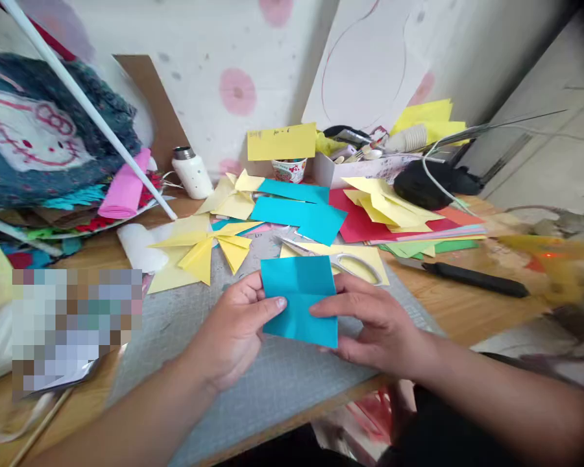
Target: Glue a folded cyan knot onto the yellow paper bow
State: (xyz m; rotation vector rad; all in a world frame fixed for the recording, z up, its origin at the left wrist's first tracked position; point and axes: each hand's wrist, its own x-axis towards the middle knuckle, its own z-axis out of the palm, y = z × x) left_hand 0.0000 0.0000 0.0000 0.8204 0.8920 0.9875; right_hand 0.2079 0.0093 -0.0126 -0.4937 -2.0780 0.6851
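Note:
A square of blue paper (299, 279), creased across its middle, is held up above the grey cutting mat (175, 383). My left hand (238, 324) pinches its left edge, thumb on the front face. At the right edge, my right hand (374, 318) grips the paper with a finger lying on its front and the thumb near the lower corner. Just behind the square lie scissors (357, 264), partly covered by it, on a pale yellow sheet. Farther back are more blue paper pieces (296, 211). Folded yellow paper shapes (204, 253) lie to the left.
A black-handled knife (477, 277) lies at the right, near a blurred yellow glue gun (549, 259). Red, green and yellow sheets (360, 220) are stacked behind. A white bottle (193, 174) and a box of supplies (335, 172) stand along the wall. A denim bag (53, 123) fills the left.

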